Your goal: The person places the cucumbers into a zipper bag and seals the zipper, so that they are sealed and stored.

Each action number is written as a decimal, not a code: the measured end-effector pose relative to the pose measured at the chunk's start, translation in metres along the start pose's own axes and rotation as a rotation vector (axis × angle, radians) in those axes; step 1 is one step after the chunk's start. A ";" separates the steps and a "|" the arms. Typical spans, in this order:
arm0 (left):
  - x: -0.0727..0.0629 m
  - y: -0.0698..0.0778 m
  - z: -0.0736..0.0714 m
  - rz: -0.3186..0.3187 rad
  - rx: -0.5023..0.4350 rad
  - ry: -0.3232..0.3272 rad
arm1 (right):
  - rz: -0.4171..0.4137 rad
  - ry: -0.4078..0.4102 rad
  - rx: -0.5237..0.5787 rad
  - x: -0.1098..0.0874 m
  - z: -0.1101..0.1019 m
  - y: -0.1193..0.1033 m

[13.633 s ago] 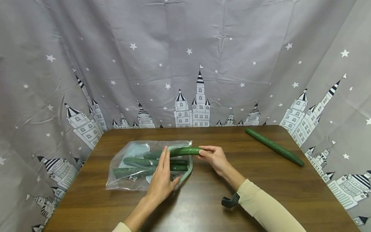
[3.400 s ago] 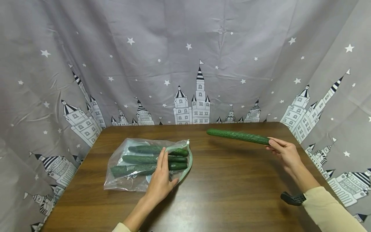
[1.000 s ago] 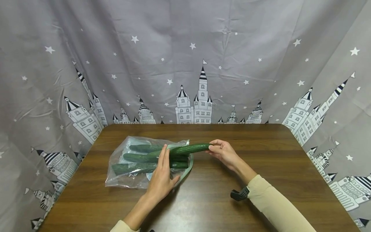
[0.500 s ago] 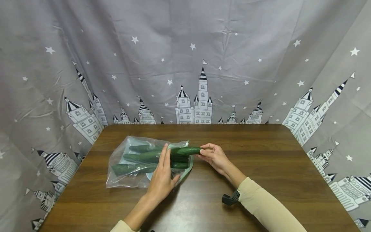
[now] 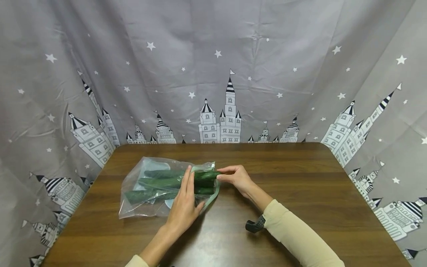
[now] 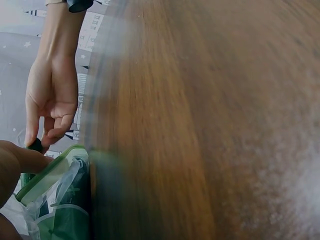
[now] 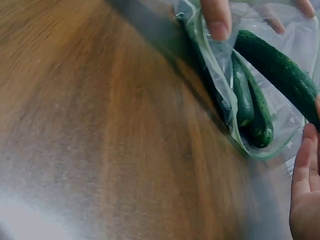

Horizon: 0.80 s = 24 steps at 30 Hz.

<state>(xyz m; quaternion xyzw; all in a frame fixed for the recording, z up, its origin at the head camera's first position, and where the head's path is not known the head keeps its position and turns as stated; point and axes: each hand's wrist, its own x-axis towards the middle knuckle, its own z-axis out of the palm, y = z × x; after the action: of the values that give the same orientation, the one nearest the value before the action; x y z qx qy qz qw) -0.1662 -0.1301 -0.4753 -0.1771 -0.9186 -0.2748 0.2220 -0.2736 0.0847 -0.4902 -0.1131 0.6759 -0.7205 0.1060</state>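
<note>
A clear zip bag [image 5: 133, 205] with a pale green zip edge lies on the table, its mouth to the right. Several dark green cucumbers [image 7: 260, 125] lie side by side inside. My right hand [image 5: 238, 180] pinches the end of one more cucumber [image 7: 280, 70] between thumb and fingertips, at the mouth; most of its length is in the bag, above the others. My left hand [image 5: 183, 207] rests across the bag near the mouth, fingers straight and thumb spread at the near rim. In the right wrist view, the left thumb [image 7: 218, 22] presses the zip edge and the mouth gapes.
The brown wooden table [image 5: 283, 207] extends to the right of the bag. Behind it hangs a grey curtain [image 5: 213, 44] printed with castles and stars. A black wrist strap piece [image 5: 255, 224] juts out below the right cuff.
The cucumber that lay at the back right was picked up by my right hand, carried left and slid into the bag's mouth, lately deeper and lower. My left hand stayed on the bag.
</note>
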 end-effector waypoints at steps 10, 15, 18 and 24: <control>0.000 0.000 -0.001 -0.033 -0.034 -0.021 | 0.032 -0.173 -0.144 -0.001 0.009 0.001; -0.001 0.000 0.000 -0.036 -0.038 -0.031 | -0.006 -0.165 -0.192 0.002 0.015 0.002; -0.002 0.000 0.002 -0.027 -0.028 -0.029 | -0.028 -0.181 -0.246 0.003 0.019 0.002; -0.006 0.001 0.002 -0.012 0.009 -0.068 | -0.006 -0.184 -0.234 -0.001 0.006 0.002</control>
<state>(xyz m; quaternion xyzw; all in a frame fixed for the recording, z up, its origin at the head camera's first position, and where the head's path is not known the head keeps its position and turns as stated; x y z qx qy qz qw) -0.1618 -0.1295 -0.4793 -0.1798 -0.9278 -0.2660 0.1898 -0.2705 0.0792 -0.4920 -0.1922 0.7423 -0.6237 0.1517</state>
